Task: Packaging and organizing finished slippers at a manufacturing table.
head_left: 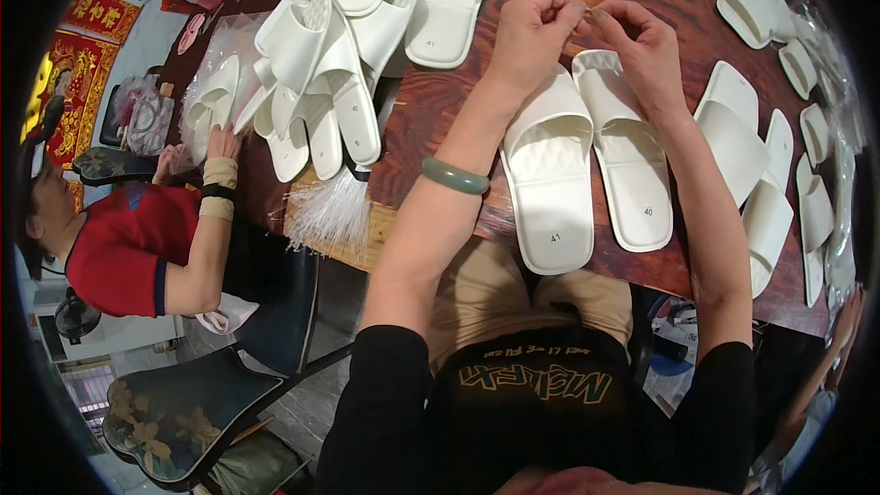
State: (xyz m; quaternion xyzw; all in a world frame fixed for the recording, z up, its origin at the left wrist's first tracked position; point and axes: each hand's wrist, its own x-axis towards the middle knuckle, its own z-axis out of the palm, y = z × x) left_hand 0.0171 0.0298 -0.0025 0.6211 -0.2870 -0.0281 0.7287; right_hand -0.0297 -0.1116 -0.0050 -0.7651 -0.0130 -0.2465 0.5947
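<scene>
My left hand (538, 35) and my right hand (644, 44) meet fingertip to fingertip above the table, both closed in a pinch. Whatever lies between the fingers is too small to make out. Below them a pair of white slippers lies side by side, toes pointing away from me. The left slipper (550, 206) sits a little nearer to me than the right slipper (634, 188). My left forearm, with a green bangle (456, 176), passes beside the left slipper. Along the right slipper's outer side runs my right forearm.
A heap of white slippers (353, 46) covers the far left of the wooden table (426, 119), with a bundle of white strands (335, 211) below it. More slippers (733, 142) lie at the right. A co-worker in red (137, 247) handles a slipper at the left, beside chairs.
</scene>
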